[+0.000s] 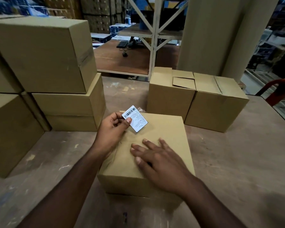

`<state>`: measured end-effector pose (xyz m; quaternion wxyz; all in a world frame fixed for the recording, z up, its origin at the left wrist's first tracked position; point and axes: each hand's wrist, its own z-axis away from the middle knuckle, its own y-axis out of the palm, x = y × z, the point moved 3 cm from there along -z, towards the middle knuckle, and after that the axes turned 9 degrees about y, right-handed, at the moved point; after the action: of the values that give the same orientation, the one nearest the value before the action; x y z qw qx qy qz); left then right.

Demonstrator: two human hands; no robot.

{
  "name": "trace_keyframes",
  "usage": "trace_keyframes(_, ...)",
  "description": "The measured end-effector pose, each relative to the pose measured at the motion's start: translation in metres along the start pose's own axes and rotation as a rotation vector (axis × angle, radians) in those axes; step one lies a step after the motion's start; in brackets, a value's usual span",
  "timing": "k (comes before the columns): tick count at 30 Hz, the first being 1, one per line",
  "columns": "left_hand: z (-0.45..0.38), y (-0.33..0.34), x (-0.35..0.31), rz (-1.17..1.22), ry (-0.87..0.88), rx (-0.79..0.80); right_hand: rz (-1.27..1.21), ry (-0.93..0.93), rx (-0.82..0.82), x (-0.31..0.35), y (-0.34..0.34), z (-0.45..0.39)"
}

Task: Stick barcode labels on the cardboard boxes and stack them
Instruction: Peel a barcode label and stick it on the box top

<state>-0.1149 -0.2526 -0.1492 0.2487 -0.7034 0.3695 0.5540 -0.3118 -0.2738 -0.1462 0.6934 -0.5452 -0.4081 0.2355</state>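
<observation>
Scuffed brown tabletop fills the foreground of a warehouse, and on it, nearest the person, sits a closed cardboard box. The right hand lies flat on the box's top with its fingers straight and slightly spread, pressing the lid. The left hand hovers over the box's far left corner and pinches a white barcode label between thumb and fingers (barcode stripes at its upper end, small print below that is too fine to read); the label is tilted and held just above the lid, so whether it touches the cardboard cannot be told. Beyond the near box stand two more boxes side by side, one with a flap partly lifted. To the left rises a stack of boxes, the top one taped along its edge. Further back are a metal rack frame and a wooden desk with a keyboard.
</observation>
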Motion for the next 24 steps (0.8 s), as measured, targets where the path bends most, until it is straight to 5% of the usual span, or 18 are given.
trace_keyframes(4,0.000,0.000,0.003,-0.084,0.019,0.038,0.051,0.277,-0.140,-0.025,-0.005,-0.007)
trace_keyframes(10,-0.002,0.005,0.002,-0.164,0.074,0.064,-0.162,-0.036,0.109,-0.013,-0.004,0.003)
trace_keyframes(14,0.000,0.003,0.003,-0.256,0.099,0.078,-0.010,0.263,-0.144,-0.059,-0.013,0.008)
trace_keyframes(19,0.007,0.008,-0.009,-0.199,0.046,0.068,-0.399,-0.054,0.077,-0.039,-0.011,0.023)
trace_keyframes(21,0.011,0.014,-0.017,-0.144,0.004,0.070,-0.680,-0.046,-0.046,-0.041,-0.019,0.041)
trace_keyframes(24,0.027,0.040,-0.034,-0.131,0.000,0.178,-0.919,0.153,-0.491,-0.062,-0.028,0.075)
